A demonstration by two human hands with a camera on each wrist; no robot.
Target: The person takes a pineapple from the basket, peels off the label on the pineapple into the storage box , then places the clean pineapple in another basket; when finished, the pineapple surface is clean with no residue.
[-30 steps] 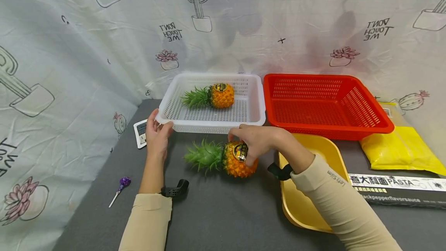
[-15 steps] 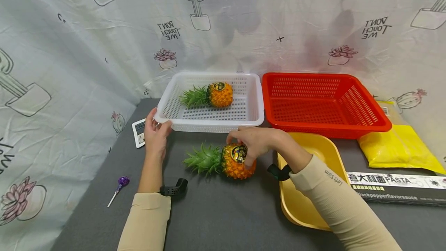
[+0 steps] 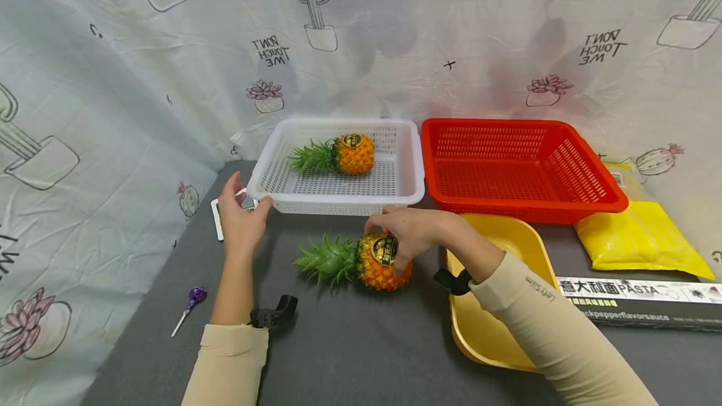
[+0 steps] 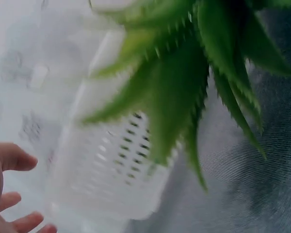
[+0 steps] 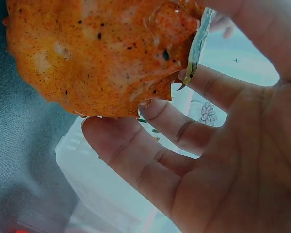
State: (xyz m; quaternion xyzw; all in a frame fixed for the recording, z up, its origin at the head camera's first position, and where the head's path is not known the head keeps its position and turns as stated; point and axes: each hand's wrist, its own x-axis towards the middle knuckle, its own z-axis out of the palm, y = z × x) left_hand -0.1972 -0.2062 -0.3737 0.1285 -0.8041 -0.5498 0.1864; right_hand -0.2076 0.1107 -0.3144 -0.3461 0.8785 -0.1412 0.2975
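Observation:
In the head view, a small orange pineapple (image 3: 373, 271) with a green crown lies on the dark table, in front of a white basket (image 3: 338, 205). My right hand (image 3: 417, 230) grips its body from above and the right; the right wrist view shows fingers (image 5: 136, 155) against the fruit. My left hand (image 3: 244, 221) is beside the basket's front left corner, fingers spread, holding nothing. In the left wrist view that hand (image 4: 12, 194) is apart from the basket, while the crown's leaves (image 4: 174, 87) hang close to the camera. A second pineapple (image 3: 355, 155) lies inside the basket.
A red basket (image 3: 524, 210) stands right of the white one. A yellow tray (image 3: 496, 356) sits below the right forearm. A yellow bag (image 3: 643, 237) and a pasta box (image 3: 648, 306) lie far right. A white card-like item (image 3: 217, 221) and a purple lollipop (image 3: 195, 296) are at left.
My left hand has let go of the white basket's corner and moved slightly left, its fingers spreading. The right hand stays on the front pineapple, which has barely shifted.

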